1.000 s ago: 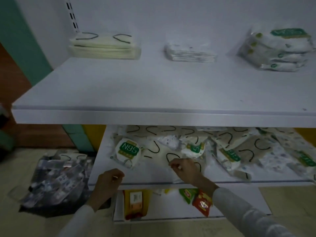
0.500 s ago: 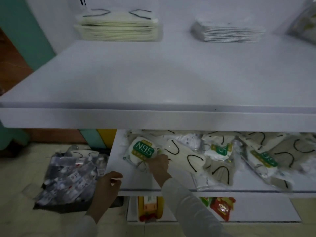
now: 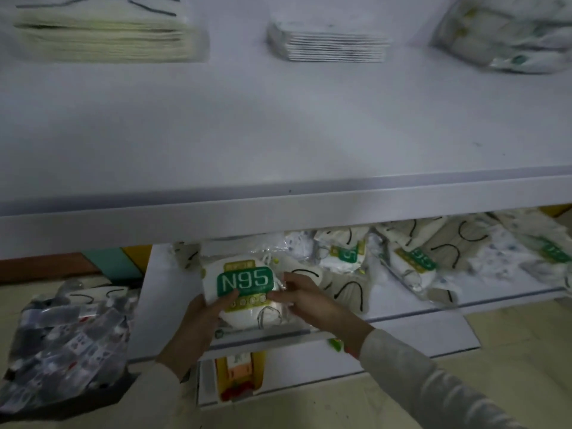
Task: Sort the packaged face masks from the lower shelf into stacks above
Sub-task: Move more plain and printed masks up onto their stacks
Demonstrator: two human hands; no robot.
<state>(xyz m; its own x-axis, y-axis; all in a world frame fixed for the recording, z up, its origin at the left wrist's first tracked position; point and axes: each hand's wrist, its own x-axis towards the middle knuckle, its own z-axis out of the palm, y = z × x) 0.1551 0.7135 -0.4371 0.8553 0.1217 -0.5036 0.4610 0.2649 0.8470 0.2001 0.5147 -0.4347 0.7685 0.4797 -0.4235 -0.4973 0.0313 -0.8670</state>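
both the left hand and right hand curl fingers round the n95 pack, whose slick wrapper could slip free on lifting.

left hand grips N95 pack | right hand grips it too | sleeved forearms angled inward

- White N95 mask pack, green label facing up, at the lower shelf front edge.
- Loose mask packs jumbled behind.
- Three stacks on the upper shelf.

"N95" on the mask pack
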